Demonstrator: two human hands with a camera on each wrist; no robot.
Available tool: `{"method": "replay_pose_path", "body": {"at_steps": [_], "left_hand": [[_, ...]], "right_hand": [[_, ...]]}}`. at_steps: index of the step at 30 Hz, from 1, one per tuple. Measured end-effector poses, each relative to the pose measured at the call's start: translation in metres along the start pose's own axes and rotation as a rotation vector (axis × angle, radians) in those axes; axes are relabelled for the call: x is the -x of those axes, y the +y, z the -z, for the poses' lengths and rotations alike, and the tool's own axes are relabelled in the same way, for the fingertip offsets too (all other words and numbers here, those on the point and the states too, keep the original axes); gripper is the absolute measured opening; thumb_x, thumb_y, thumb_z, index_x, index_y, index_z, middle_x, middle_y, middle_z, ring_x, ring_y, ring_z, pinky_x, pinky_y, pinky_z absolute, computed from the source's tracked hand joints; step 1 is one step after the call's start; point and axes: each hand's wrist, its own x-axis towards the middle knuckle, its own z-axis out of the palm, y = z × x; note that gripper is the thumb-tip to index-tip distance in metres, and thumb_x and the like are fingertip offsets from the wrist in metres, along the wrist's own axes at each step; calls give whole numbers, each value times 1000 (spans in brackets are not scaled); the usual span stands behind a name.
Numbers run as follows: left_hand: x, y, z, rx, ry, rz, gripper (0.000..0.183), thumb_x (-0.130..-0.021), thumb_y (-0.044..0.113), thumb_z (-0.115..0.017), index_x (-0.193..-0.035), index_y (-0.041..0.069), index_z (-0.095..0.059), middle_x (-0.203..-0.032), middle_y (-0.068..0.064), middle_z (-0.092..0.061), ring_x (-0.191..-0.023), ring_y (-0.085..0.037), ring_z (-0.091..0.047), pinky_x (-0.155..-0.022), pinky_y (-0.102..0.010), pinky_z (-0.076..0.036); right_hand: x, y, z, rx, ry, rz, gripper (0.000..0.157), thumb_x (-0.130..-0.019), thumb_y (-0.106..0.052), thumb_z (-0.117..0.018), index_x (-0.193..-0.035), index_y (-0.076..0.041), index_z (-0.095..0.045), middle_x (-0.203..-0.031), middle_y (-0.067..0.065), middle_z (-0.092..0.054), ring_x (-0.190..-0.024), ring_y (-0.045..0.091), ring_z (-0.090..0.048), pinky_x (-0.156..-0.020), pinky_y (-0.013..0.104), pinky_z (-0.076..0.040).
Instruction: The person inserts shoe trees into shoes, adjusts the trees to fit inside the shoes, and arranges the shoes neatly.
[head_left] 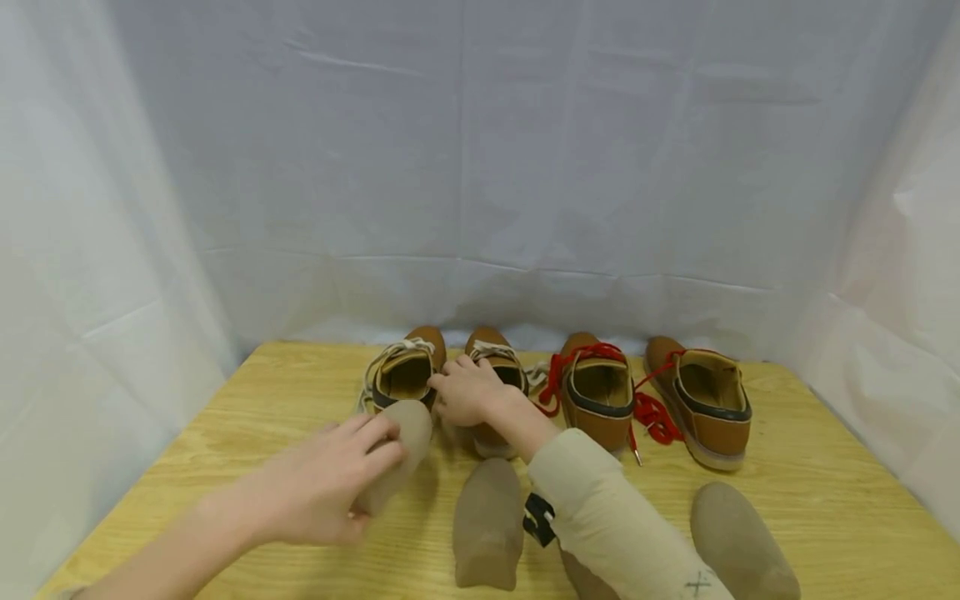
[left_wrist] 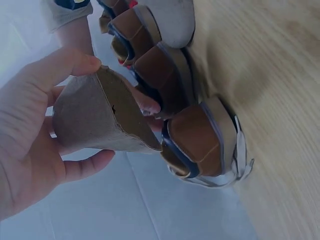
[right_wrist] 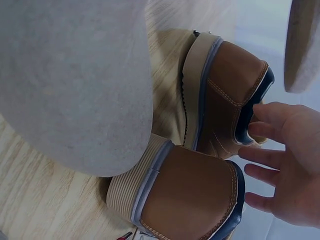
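Observation:
My left hand grips a grey-brown moulded shoe insert behind the leftmost brown shoe, which has pale laces. In the left wrist view, the insert's hollow side shows between thumb and fingers. My right hand reaches over the second shoe, also pale-laced, towards the leftmost shoe's collar. The right wrist view shows its fingers fairly straight and spread, close to the collars of two shoes; the exact contact is unclear. My right hand and forearm partly cover the second shoe.
Two brown shoes with red laces stand to the right, one angled. More inserts lie nearer on the wooden table, one at the right, another partly under my sleeve. White sheeting encloses the back and sides.

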Motion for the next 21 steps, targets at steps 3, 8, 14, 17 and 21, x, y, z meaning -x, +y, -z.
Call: {"method": "replay_pose_path", "body": {"at_steps": [3,8,14,17,21], "left_hand": [[-1,-6,5,8,-11,28,60,-57,21,-77,-110,5,-56,-109,-9,-49,-93,-25,-50,-68,-41,-48],[-2,-17,7,23,-5,66,60,-59,21,-78,-111,2,-57,-109,-11,-49,-93,-26,-50,-71,-40,-48],[-2,-30,7,51,-15,146,59,-60,18,-78,-112,2,-56,-112,-15,-50,-96,-31,-52,-75,-43,-49],[-3,-37,6,58,-27,180,58,-61,18,-78,-113,3,-56,-114,-16,-50,-98,-33,-52,-76,-44,-49],[-7,-45,5,67,-32,205,58,-60,17,-78,-113,2,-56,-114,-17,-50,-99,-34,-52,-78,-45,-48]], "right_hand": [[-1,-2,0,9,7,-2,49,-96,-44,-45,-141,-26,-40,-142,1,-38,-132,22,-29,-104,45,-25],[-3,-7,-1,20,16,-3,58,-92,-51,-47,-141,-21,-40,-140,2,-40,-130,23,-32,-104,44,-26],[-5,-9,-2,8,26,-6,67,-87,-60,-48,-139,-19,-42,-138,3,-42,-128,22,-34,-102,43,-28],[-6,-9,-3,1,32,-7,71,-85,-63,-48,-138,-17,-43,-137,3,-43,-127,23,-35,-101,44,-29],[-6,-9,-5,-2,39,-8,74,-83,-66,-47,-137,-15,-44,-135,4,-46,-125,22,-37,-99,43,-31]]}}
